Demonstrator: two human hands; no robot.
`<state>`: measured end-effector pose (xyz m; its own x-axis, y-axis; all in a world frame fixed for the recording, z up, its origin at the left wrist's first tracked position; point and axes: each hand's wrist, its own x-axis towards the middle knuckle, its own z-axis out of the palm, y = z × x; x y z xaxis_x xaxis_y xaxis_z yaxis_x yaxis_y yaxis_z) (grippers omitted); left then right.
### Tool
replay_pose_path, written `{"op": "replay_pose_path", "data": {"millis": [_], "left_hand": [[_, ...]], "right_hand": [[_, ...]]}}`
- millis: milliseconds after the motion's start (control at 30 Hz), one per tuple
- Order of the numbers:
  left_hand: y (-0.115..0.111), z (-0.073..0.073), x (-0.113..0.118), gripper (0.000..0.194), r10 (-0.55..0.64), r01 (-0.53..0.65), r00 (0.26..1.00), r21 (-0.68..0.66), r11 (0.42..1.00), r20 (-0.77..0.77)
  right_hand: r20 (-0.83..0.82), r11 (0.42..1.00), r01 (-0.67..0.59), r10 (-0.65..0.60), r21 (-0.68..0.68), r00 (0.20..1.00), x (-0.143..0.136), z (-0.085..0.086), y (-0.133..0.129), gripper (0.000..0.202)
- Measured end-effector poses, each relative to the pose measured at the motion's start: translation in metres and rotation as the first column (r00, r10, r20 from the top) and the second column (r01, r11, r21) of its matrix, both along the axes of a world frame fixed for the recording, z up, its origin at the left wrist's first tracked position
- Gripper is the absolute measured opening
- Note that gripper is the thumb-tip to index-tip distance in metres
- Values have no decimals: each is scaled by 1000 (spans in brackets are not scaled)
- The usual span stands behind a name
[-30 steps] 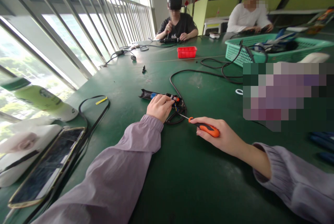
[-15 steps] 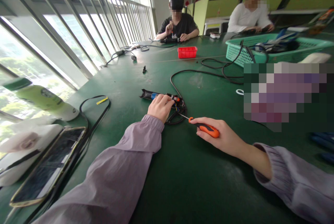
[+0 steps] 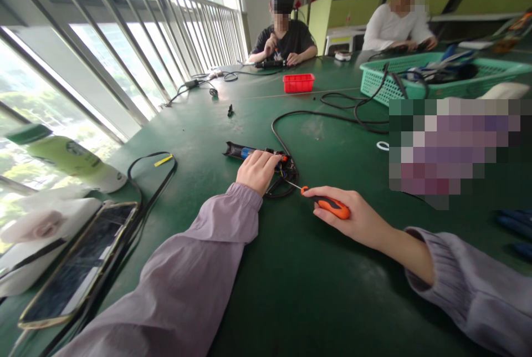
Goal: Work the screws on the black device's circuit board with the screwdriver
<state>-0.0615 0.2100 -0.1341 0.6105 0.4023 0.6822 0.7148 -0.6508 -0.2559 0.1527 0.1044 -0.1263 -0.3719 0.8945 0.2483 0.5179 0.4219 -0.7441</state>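
One screwdriver [image 3: 332,207] is nearest to us, and our right hand [image 3: 355,215] is closed around its orange and black handle. The thin shaft points to the coloured wires [image 3: 281,169] of a black device [image 3: 233,149]; we cannot tell if the tip touches them. This device lies on the green worktop [image 3: 316,274], ahead of us, and our left hand [image 3: 256,171] grips it from above with bent fingers. In the last second these fingers move a little toward the orange part [image 3: 285,158] at the right end, while the screwdriver keeps its place. We judge that this makes the hold firmer, and that the work remains at the wires. A black cable [image 3: 307,112] curves beside the device. Further away we see a small black piece [image 3: 230,110], a red box [image 3: 298,85], a green basket [image 3: 457,91] and a person in black [image 3: 286,41].
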Motion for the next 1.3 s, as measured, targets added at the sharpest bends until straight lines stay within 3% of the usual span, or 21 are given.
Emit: {"op": "replay_pose_path", "data": {"millis": [333, 467, 633, 767, 900, 1100, 1300], "left_hand": [[0, -2, -3, 22, -24, 23, 1000, 24, 999, 15], [-1, 3, -4, 20, 50, -49, 999, -56, 997, 17], [9, 5, -17, 25, 201, -166, 968, -220, 961, 148], [24, -1, -33, 46, 245, -195, 966, -392, 899, 82], [27, -1, -37, 53, 284, -250, 959, -450, 857, 9], [15, 5, -30, 48, 296, -271, 955, -458, 847, -17], [1, 5, -20, 44, 328, -301, 945, -423, 855, -10]], "right_hand": [[-4, 998, 0, 0, 56, 1000, -1, 0, -1, 26], [-62, 993, 61, -55, 105, 997, 0, -2, -3, 23], [-262, 973, 188, -149, 131, 954, 2, -6, -6, 18], [-285, 944, 243, -174, 225, 943, 3, -6, -6, 19], [-252, 913, 264, -189, 310, 949, 3, -5, -4, 18], [-349, 925, 328, -249, 190, 904, 1, -6, -3, 15], [-412, 945, 295, -215, 141, 885, 2, -8, -3, 16]]}}
